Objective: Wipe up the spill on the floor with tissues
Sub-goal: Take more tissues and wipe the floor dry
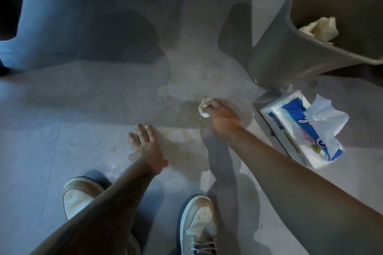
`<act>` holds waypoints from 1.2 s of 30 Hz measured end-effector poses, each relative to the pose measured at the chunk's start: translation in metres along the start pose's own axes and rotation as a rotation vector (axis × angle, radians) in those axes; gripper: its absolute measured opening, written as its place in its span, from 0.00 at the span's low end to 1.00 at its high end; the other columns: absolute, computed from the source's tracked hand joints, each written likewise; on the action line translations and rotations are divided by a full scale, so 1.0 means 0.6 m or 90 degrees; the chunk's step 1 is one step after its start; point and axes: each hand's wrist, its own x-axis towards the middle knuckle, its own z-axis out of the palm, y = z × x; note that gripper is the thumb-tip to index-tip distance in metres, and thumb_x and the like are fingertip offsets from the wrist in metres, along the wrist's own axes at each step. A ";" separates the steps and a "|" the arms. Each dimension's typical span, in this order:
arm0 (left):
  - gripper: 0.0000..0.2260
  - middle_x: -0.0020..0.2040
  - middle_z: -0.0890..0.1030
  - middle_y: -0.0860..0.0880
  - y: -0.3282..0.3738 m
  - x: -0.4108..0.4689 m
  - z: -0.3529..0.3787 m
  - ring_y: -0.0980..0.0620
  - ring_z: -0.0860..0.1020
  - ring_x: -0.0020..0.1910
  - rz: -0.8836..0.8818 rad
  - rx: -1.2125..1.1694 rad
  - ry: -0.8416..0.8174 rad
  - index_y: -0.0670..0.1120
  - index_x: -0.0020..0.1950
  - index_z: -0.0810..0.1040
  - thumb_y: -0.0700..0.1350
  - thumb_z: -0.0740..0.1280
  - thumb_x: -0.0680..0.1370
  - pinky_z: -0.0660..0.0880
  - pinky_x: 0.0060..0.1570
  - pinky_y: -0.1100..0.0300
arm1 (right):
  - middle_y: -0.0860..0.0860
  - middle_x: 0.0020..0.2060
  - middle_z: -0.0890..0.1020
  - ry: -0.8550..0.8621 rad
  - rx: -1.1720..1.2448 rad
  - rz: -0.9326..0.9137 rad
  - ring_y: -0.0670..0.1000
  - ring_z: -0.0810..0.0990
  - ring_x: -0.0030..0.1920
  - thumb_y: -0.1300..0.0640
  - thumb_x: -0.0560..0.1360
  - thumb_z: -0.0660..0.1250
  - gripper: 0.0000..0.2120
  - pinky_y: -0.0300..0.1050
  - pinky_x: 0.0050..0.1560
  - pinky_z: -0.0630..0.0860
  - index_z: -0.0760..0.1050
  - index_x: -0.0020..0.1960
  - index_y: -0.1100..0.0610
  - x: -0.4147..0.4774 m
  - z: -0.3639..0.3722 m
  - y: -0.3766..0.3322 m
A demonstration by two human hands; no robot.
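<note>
While the left hand [145, 147] is just planted flat on the floor [62, 109], fingers straight and holding nothing, the spill [186, 118] shows as a darker damp patch between the two hands, running sideways. The balled-up tissue [204, 107] sits at its right end, pressed down by the right hand [222, 117] with fingers curled round it. So I'd guess the next swipe goes leftward, toward the braced hand. The tissue pack [300, 130] and bin [275, 64] are further right, handy for a swap.
</note>
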 end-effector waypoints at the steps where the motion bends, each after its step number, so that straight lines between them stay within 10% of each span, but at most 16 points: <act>1: 0.62 0.79 0.32 0.39 -0.001 0.001 0.002 0.30 0.38 0.77 0.001 0.003 0.003 0.41 0.78 0.31 0.62 0.75 0.68 0.65 0.69 0.38 | 0.52 0.70 0.71 0.003 0.022 -0.014 0.56 0.67 0.69 0.60 0.76 0.63 0.20 0.45 0.66 0.67 0.75 0.68 0.53 -0.005 0.001 -0.004; 8: 0.61 0.79 0.33 0.40 -0.002 -0.001 0.004 0.31 0.39 0.77 0.001 0.014 0.021 0.42 0.78 0.32 0.63 0.75 0.68 0.71 0.64 0.38 | 0.57 0.61 0.79 0.240 0.112 0.106 0.59 0.76 0.61 0.59 0.74 0.66 0.18 0.46 0.61 0.71 0.79 0.64 0.56 0.061 -0.089 0.017; 21: 0.59 0.80 0.35 0.43 -0.019 -0.011 0.003 0.33 0.41 0.78 0.023 0.005 0.047 0.45 0.79 0.34 0.64 0.74 0.68 0.68 0.67 0.38 | 0.54 0.70 0.70 0.074 0.095 0.058 0.56 0.65 0.70 0.64 0.79 0.58 0.20 0.48 0.66 0.64 0.74 0.68 0.54 -0.016 0.045 -0.079; 24: 0.58 0.80 0.34 0.44 -0.026 -0.015 0.004 0.34 0.42 0.79 0.027 0.015 0.058 0.47 0.79 0.34 0.66 0.73 0.69 0.66 0.68 0.38 | 0.53 0.66 0.75 0.020 0.082 -0.024 0.57 0.71 0.66 0.53 0.74 0.57 0.21 0.44 0.63 0.68 0.79 0.63 0.54 -0.038 0.056 -0.101; 29: 0.57 0.80 0.33 0.44 -0.029 -0.018 0.000 0.35 0.39 0.79 0.040 -0.006 0.057 0.47 0.79 0.33 0.66 0.72 0.70 0.69 0.67 0.37 | 0.57 0.58 0.81 0.236 0.166 0.067 0.60 0.78 0.57 0.59 0.71 0.60 0.19 0.39 0.63 0.66 0.83 0.57 0.59 -0.053 0.033 -0.062; 36: 0.57 0.80 0.33 0.46 -0.041 -0.020 -0.013 0.35 0.39 0.78 0.064 -0.026 0.019 0.48 0.79 0.34 0.62 0.74 0.70 0.68 0.68 0.36 | 0.58 0.59 0.79 0.170 0.139 0.115 0.62 0.75 0.58 0.61 0.70 0.62 0.18 0.46 0.59 0.72 0.83 0.56 0.58 -0.078 0.080 -0.074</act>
